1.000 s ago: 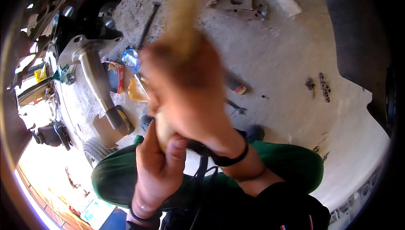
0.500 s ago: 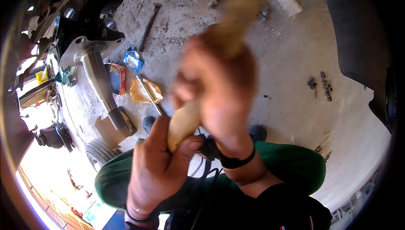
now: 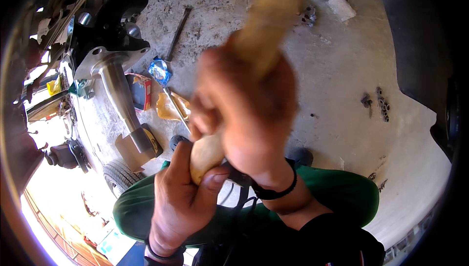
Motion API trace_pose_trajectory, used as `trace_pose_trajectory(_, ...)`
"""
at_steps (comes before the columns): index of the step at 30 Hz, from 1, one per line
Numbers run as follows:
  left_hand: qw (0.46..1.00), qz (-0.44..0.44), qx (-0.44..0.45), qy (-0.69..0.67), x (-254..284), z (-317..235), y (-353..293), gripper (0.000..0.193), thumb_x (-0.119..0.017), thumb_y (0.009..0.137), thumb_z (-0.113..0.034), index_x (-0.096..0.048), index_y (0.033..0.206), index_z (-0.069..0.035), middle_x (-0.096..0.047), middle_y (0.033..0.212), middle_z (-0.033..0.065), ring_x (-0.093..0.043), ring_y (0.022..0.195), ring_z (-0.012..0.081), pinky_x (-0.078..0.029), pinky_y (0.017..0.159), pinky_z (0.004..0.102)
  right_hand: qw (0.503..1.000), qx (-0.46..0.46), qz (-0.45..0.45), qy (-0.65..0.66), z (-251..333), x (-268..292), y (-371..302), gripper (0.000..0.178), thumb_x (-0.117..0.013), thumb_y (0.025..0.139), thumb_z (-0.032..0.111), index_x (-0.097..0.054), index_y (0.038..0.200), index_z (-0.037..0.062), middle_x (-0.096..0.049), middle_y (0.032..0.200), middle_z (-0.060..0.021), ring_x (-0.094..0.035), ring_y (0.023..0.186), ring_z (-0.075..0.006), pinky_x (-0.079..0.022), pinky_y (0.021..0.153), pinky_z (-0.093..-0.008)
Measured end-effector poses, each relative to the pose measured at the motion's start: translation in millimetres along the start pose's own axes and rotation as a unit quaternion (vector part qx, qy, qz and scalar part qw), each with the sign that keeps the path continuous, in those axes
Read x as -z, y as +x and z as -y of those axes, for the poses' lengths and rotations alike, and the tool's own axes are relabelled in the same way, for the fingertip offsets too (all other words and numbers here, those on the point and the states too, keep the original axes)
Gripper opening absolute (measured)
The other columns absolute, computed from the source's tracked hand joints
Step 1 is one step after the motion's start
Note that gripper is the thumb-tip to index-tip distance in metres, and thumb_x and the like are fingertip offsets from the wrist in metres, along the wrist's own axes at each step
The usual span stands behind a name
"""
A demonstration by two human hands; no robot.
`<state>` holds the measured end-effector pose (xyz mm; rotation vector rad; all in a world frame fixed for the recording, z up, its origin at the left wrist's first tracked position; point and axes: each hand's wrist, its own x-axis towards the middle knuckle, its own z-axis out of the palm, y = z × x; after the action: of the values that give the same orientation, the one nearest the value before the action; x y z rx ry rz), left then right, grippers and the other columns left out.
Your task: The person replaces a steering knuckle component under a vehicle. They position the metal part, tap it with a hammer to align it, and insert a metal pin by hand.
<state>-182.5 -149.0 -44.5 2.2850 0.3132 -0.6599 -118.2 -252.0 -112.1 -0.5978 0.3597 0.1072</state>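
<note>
A thick pale wooden handle [image 3: 205, 158] slants up and away to the right in front of me, its upper part blurred and running out at the top edge, so whatever is on its far end is hidden. My right hand [image 3: 246, 110], smeared by motion, is wrapped round its middle. The rounded near end rests in my left hand [image 3: 188, 188], between the thumb and the fingers. Beyond my left fingers, a thin metal rod [image 3: 177, 105] appears to lie on the floor over a torn yellowish wrapper [image 3: 166, 107], beside a crumpled blue wrapper [image 3: 159, 72].
At left, a metal axle spindle with a flange [image 3: 116, 95] stretches toward me above cardboard [image 3: 132, 153] and a tyre [image 3: 118, 175]. A dark bar [image 3: 179, 32] lies on the concrete floor further off. Small dark metal parts [image 3: 382, 104] and a pale block [image 3: 342, 6] are at right.
My right hand and the wooden handle have shifted slightly toward me and to the left. Both hands keep their hold, and the floor objects appear a little further right and lower.
</note>
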Motion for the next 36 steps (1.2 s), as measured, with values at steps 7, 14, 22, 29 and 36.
trace_pose_trajectory(7,0.932,-0.149,0.140,-0.298,-50,30,-33,0.034,-0.041,0.106,-0.037,-0.046,0.108,-0.004,-0.047,0.059,-0.0009,-0.043,0.042,0.0066,-0.035,0.040,0.0200,0.947,-0.017,0.143,-0.287,-70,-18,1,0.030,-0.060,0.082,0.013,-0.047,0.096,-0.0108,-0.058,0.070,-0.0278,-0.062,0.067,-0.0454,-0.049,0.058,-0.0487)
trace_pose_trajectory(14,0.998,0.013,-0.060,0.021,-7,-5,13,0.035,-0.072,0.089,-0.025,-0.056,0.107,0.002,-0.068,0.075,0.0122,-0.068,0.066,0.0198,-0.051,0.062,0.0313,0.998,0.000,0.051,-0.047,-3,16,8,0.023,-0.056,0.094,0.024,-0.055,0.092,0.0013,-0.049,0.063,-0.0017,-0.057,0.054,-0.0172,-0.045,0.046,-0.0341)
trace_pose_trajectory(22,0.945,-0.114,0.140,-0.274,-37,33,-28,0.060,-0.030,0.104,-0.055,-0.049,0.097,0.002,-0.044,0.055,0.0048,-0.044,0.038,0.0125,-0.036,0.035,0.0238,0.938,-0.074,0.109,-0.321,-54,-23,6,0.029,-0.061,0.085,0.018,-0.053,0.099,-0.0067,-0.061,0.068,-0.0162,-0.063,0.058,-0.0287,-0.050,0.053,-0.0417)
trace_pose_trajectory(29,1.000,-0.014,-0.009,0.010,6,11,9,0.031,-0.066,0.095,-0.028,-0.056,0.098,0.001,-0.062,0.067,0.0088,-0.063,0.059,0.0168,-0.048,0.056,0.0312,0.993,0.067,0.025,-0.090,-35,0,7,0.018,-0.063,0.086,0.022,-0.053,0.083,0.0069,-0.049,0.062,-0.0028,-0.049,0.051,-0.0186,-0.040,0.047,-0.0335)
trace_pose_trajectory(36,0.959,-0.072,0.107,-0.252,-34,35,-24,0.054,-0.033,0.104,-0.052,-0.048,0.101,-0.001,-0.050,0.062,0.0065,-0.049,0.045,0.0121,-0.040,0.040,0.0240,0.966,-0.158,0.126,-0.162,-46,-15,12,0.014,-0.057,0.084,0.010,-0.054,0.083,-0.0033,-0.054,0.056,-0.0086,-0.055,0.042,-0.0192,-0.044,0.040,-0.0342)
